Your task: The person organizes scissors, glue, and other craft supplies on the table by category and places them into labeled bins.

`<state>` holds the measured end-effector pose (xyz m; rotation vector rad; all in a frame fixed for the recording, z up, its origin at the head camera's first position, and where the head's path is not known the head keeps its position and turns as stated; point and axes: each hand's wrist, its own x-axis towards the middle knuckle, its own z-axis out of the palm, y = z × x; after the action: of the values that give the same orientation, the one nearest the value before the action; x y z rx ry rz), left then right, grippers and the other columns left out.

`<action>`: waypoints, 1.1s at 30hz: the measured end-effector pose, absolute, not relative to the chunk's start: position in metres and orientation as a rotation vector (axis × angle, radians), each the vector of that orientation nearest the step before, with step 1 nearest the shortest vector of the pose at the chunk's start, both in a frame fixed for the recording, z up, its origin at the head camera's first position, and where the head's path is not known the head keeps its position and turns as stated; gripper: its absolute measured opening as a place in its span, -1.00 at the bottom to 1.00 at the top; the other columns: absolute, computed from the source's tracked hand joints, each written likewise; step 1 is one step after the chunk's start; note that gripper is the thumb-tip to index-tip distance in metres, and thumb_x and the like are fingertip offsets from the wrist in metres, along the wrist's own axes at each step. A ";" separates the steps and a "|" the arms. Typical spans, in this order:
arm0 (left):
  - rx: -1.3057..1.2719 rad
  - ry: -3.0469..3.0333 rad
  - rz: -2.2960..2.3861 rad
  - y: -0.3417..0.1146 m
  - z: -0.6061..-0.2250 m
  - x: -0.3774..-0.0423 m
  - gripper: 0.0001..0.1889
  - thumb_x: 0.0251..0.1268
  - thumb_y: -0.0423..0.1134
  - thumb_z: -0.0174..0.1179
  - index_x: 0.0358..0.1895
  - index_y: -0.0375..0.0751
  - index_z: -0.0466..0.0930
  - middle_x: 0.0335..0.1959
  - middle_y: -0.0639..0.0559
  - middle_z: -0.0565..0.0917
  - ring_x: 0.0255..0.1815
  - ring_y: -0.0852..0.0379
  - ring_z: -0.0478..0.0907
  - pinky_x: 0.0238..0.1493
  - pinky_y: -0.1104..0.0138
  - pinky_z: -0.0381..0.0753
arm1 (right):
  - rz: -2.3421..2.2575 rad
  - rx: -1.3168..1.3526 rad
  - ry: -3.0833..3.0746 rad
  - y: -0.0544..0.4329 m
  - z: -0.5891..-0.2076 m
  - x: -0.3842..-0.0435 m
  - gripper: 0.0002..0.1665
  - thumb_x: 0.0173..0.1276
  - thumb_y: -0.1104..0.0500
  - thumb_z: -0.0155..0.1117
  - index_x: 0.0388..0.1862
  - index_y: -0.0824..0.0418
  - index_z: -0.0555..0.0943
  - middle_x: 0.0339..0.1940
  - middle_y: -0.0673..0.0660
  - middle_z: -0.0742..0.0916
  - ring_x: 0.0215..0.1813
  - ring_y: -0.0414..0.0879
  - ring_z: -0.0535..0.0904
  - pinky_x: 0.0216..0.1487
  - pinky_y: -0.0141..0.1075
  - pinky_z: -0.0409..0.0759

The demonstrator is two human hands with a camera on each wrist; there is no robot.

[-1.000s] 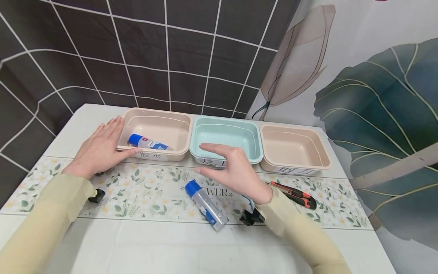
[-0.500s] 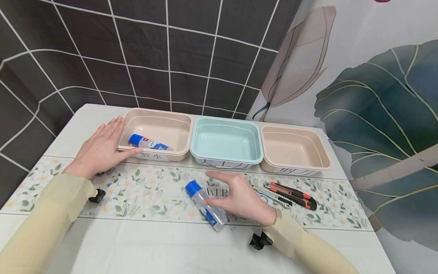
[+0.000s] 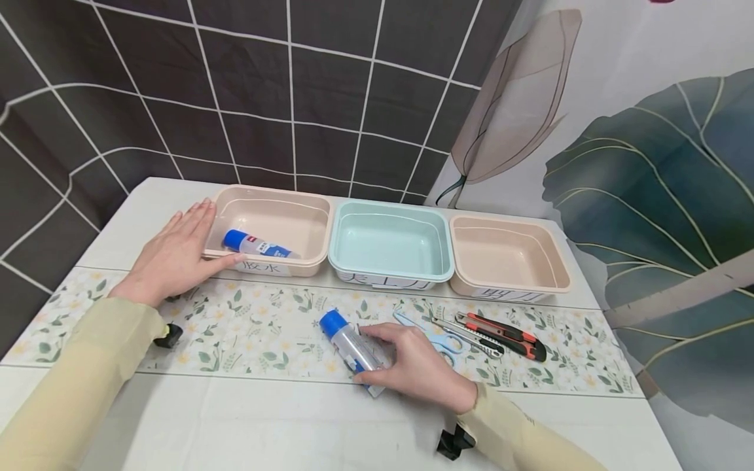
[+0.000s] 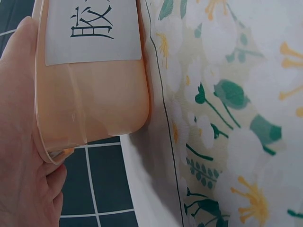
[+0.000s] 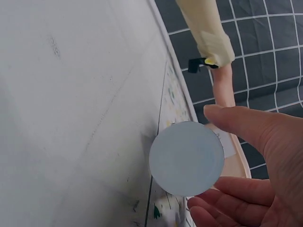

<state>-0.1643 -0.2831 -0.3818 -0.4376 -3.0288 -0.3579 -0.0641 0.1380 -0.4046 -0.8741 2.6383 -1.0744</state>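
Note:
My left hand (image 3: 172, 254) lies with straight fingers against the left end of the left beige bin (image 3: 277, 193), its thumb along the front rim. A clear glue bottle with a blue cap (image 3: 334, 320) lies on the table. My right hand (image 3: 415, 366) is spread around the lower half of this bottle, thumb on the near side and fingers on the far side. In the right wrist view the round bottle base (image 5: 186, 159) shows between them, a gap beside the thumb tip. Another blue-capped glue bottle (image 3: 259, 245) lies inside the left bin.
A light blue bin (image 3: 391, 265) and another beige bin (image 3: 509, 284) continue the row; all have front labels. Right of my right hand lie blue scissors (image 3: 446, 343), a slim utility knife (image 3: 471, 337) and a red-and-black utility knife (image 3: 506, 333). A dark gridded cloth (image 3: 247, 85) hangs behind.
My right hand has come down and back from in front of the blue bin to the glue bottle on the table, uncovering the scissors and slim knife. My left hand has stayed put.

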 end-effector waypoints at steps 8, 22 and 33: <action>-0.439 -3.028 -0.357 -0.283 -0.382 -0.165 0.17 0.36 0.43 0.05 0.60 -0.49 -0.23 0.62 -0.40 -0.11 0.63 -0.28 -0.16 0.59 0.09 -0.40 | -1.100 -0.826 2.608 0.136 -0.412 -0.061 -0.20 0.05 -0.10 0.69 0.24 0.21 0.66 -0.20 -0.12 0.71 -0.34 -0.30 0.58 -0.32 -0.39 0.63; -0.430 -3.038 -0.361 -0.282 -0.381 -0.165 0.18 0.36 0.44 0.04 0.60 -0.48 -0.24 0.63 -0.39 -0.13 0.63 -0.27 -0.19 0.59 0.09 -0.41 | -1.106 -0.785 2.606 0.135 -0.415 -0.060 -0.21 0.09 -0.04 0.68 0.28 0.19 0.64 -0.24 -0.13 0.69 -0.38 -0.29 0.55 -0.38 -0.39 0.60; -0.431 -3.036 -0.362 -0.282 -0.381 -0.164 0.18 0.36 0.43 0.04 0.60 -0.49 -0.23 0.63 -0.39 -0.12 0.63 -0.28 -0.18 0.59 0.08 -0.40 | -1.103 -0.787 2.596 0.133 -0.413 -0.062 -0.26 0.08 0.08 0.66 0.26 0.23 0.64 -0.22 -0.08 0.70 -0.37 -0.30 0.55 -0.39 -0.39 0.63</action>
<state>-0.1642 -0.2825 -0.3813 -0.4312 -3.0357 -0.3620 -0.0624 0.1330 -0.4133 -0.7869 2.5960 -1.1025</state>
